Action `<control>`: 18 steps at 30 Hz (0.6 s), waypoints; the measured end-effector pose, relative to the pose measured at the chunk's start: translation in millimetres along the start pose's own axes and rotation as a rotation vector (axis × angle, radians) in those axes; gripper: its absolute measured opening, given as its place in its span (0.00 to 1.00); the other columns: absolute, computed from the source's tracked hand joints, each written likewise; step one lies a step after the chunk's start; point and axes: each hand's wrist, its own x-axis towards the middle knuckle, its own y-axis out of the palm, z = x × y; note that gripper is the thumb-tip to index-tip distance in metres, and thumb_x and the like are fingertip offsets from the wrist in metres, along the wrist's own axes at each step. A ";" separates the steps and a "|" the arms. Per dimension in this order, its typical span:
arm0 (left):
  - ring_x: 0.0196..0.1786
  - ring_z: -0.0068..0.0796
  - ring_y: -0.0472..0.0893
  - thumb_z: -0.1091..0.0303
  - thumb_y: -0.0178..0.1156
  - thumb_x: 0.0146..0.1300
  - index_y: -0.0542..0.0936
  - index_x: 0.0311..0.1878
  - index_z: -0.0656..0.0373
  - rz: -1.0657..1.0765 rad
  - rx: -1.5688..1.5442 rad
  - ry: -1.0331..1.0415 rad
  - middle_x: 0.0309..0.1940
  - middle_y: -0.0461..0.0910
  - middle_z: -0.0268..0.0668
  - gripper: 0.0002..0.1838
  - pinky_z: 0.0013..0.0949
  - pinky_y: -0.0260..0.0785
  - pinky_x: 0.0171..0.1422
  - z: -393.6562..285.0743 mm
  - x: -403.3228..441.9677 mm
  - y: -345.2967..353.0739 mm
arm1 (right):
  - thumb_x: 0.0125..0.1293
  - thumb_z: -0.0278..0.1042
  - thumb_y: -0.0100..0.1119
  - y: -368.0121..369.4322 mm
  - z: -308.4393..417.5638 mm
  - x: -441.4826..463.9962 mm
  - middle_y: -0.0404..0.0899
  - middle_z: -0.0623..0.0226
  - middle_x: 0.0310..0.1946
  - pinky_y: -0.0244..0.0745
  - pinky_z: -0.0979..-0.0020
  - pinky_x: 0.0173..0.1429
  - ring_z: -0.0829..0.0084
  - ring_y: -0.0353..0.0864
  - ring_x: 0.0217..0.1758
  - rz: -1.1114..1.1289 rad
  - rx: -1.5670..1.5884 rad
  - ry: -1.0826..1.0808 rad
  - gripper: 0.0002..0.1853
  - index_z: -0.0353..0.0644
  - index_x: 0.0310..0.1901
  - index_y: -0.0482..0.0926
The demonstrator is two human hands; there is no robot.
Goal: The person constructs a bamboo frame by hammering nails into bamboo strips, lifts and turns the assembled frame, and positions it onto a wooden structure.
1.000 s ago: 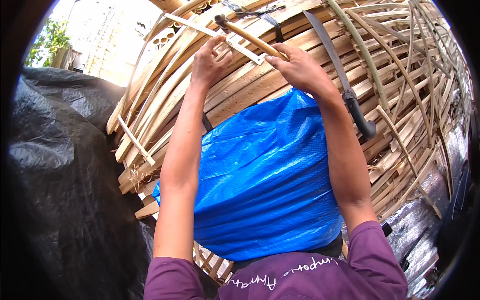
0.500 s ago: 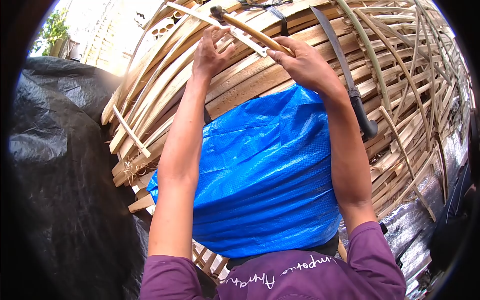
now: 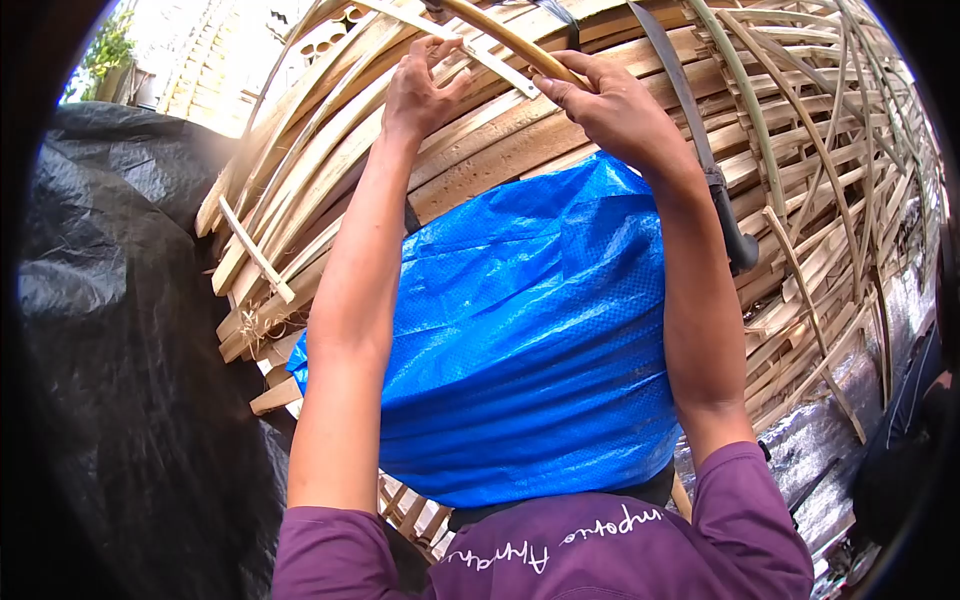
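Observation:
My right hand (image 3: 625, 115) is closed round the wooden handle of a hammer (image 3: 510, 42). The hammer's head is partly cut off at the top edge of the view. My left hand (image 3: 425, 90) has its thumb and curled fingers apart, close beside a pale flat strip (image 3: 495, 68) with a small hole near its end. Whether the left fingertips touch that strip is hard to tell. Under both hands lie stacked split bamboo slats (image 3: 490, 150). A blue tarp (image 3: 530, 330) covers my lap between the forearms.
A machete (image 3: 680, 90) with a dark handle lies on the slats, right of my right hand. Long thin bamboo strips (image 3: 835, 180) arch over the pile at right. Black plastic sheeting (image 3: 110, 300) hangs at left. A short loose stick (image 3: 255, 250) lies across the slat ends.
The hammer has shifted up in view, its head now partly out of frame. My left hand stays near the pale strip. The slats and tarp sit slightly higher in view.

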 end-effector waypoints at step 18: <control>0.53 0.45 0.81 0.59 0.71 0.56 0.72 0.59 0.59 0.058 -0.003 -0.089 0.53 0.84 0.37 0.30 0.43 0.72 0.60 -7.3 1.3 -3.3 | 0.69 0.43 0.57 -4.1 7.1 -7.4 0.84 0.52 0.35 0.75 0.58 0.45 0.59 0.83 0.38 -0.079 -0.072 0.012 0.19 0.40 0.54 0.82</control>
